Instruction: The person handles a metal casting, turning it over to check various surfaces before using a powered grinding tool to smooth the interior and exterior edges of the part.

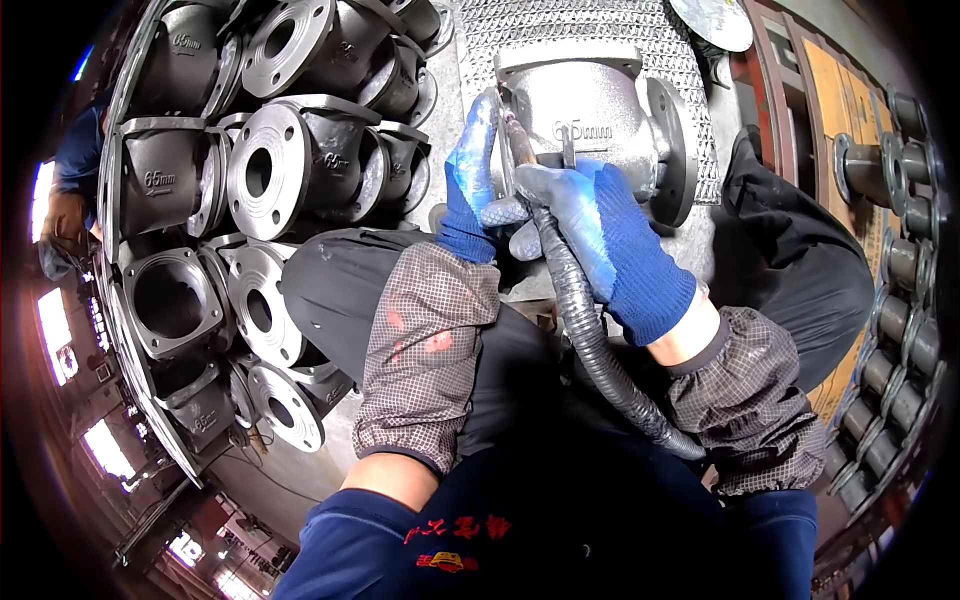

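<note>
A silver-grey cast valve body [590,105] with raised marks and a round flange [672,150] at its right lies in front of me. My right hand [580,205], in a blue glove with a pale palm coating, is closed round a slim hand tool [518,140]. From that grip a thick black ribbed hose [590,325] runs down to the lower right. The tool's tip is against or close to the casting's left side. My left hand [475,175], gloved alike, is bent round the casting's left edge, fingers pointing away. Its inner grip is partly hidden.
Several similar grey castings [335,160] are stacked on the left. A textured metal mat [560,22] lies under the workpiece. Several flanged dark parts [905,255] stand beside a wooden board [840,90] on the right. Another person's arm [75,190] shows at the far left.
</note>
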{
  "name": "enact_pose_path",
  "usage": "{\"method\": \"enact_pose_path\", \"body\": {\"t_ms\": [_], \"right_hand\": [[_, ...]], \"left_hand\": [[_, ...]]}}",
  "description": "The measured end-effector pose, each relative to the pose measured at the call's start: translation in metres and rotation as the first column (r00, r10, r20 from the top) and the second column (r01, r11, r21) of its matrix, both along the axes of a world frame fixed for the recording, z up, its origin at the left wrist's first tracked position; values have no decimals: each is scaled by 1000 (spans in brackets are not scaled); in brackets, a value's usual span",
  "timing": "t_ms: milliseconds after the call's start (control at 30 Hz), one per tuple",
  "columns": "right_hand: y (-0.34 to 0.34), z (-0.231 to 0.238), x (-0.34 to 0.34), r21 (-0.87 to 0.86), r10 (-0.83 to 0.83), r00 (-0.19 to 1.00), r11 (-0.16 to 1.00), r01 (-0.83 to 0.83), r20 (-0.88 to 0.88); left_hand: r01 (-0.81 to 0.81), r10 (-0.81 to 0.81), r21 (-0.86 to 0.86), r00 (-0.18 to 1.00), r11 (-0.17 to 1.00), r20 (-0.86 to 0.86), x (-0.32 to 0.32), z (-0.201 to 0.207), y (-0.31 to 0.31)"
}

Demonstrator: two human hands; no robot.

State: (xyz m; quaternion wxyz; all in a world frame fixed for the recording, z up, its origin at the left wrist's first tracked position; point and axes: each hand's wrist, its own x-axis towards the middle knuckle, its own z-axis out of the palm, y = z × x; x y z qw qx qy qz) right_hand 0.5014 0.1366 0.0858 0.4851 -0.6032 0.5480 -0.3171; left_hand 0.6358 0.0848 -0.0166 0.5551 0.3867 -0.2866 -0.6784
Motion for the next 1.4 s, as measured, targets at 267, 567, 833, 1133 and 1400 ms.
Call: {"method": "enact_pose_path", "body": {"t_ms": [267, 567, 833, 1133, 1400], "right_hand": [[2, 1, 2, 292, -124, 981, 953, 76, 148], [-15, 46, 3, 665, -286, 924, 746, 48, 254], [0, 52, -22, 15, 68, 993, 998, -67, -99], [23, 42, -38, 453, -422, 865, 849, 271, 273], [28, 36, -45, 504, -440, 825, 833, 229, 353]], "left_hand": [[-53, 72, 127, 986, 990, -150, -10, 26, 4], [16, 76, -399, 974, 917, 213, 1, 4, 1], [-69, 65, 13, 979, 998, 193, -8, 13, -4], [26, -20, 135, 999, 991, -45, -6, 8, -20], [99, -99, 122, 995, 988, -6, -5, 32, -18]]}}
